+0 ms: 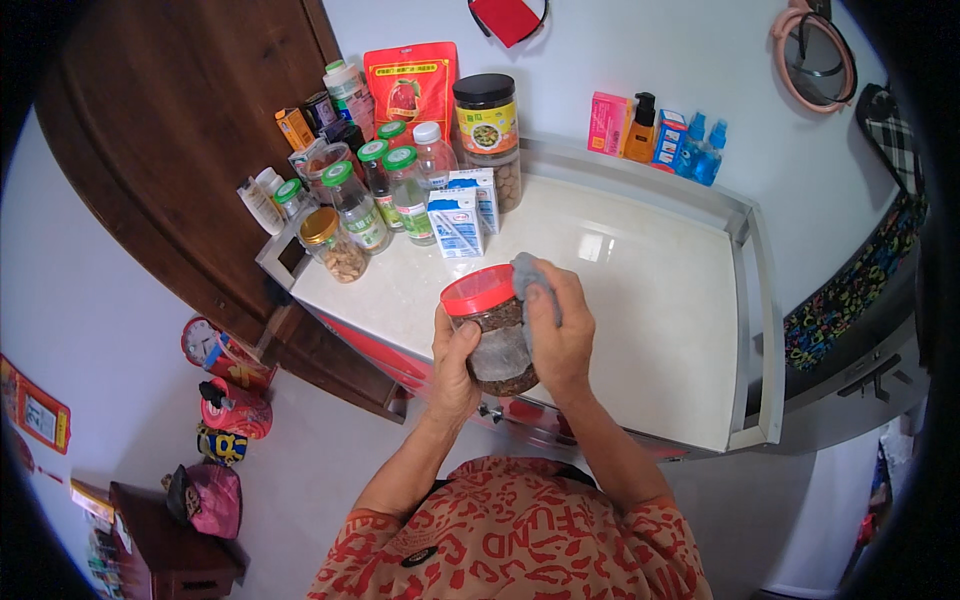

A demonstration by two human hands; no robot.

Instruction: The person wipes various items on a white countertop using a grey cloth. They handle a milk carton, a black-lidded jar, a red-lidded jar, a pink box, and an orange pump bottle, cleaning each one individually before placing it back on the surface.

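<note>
In my left hand (454, 364) is a clear jar (501, 352) with a red screw lid (480, 291), held tilted above the front edge of the cabinet. Dark, loose bits fill it, and a pale worn label covers part of its side. My right hand (561, 330) grips a grey cloth (531, 289) and presses it against the lid's right side and the jar wall. The fingers of my left hand behind the jar are hidden.
On the white cabinet top (645, 300), bounded by a metal rail (637, 169), stand green-capped bottles (360, 210), a gold-lidded jar (334, 247), milk cartons (457, 225) and a black-lidded jar (487, 120). Small bottles and boxes (652, 139) line the back. A brown wooden door (172, 112) adjoins the left.
</note>
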